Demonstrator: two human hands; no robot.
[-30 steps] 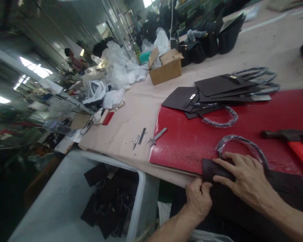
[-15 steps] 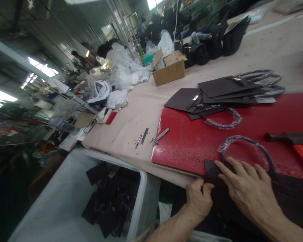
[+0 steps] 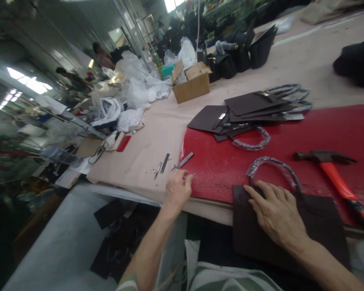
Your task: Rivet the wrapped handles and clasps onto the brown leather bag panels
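Note:
A dark brown bag panel with a plastic-wrapped looped handle overhangs the near edge of a red board. My right hand rests on the panel just below the handle, fingers spread and flat. At the board's left corner is my left hand, thumb apart from the fingers, some of which are hidden. Just beyond it lies a metal tool with a crosspiece. A flat metal strip and a thin pointed tool lie to its left, among tiny dark bits.
On the board, a claw hammer with an orange handle lies at right, behind it a stack of brown panels. A cardboard box and black bags stand farther back. A white bin holding brown pieces is below left.
My left hand has left the panel's edge and moved left to the metal tools. My right hand stays on the panel. The view has shifted right, showing more of the hammer.

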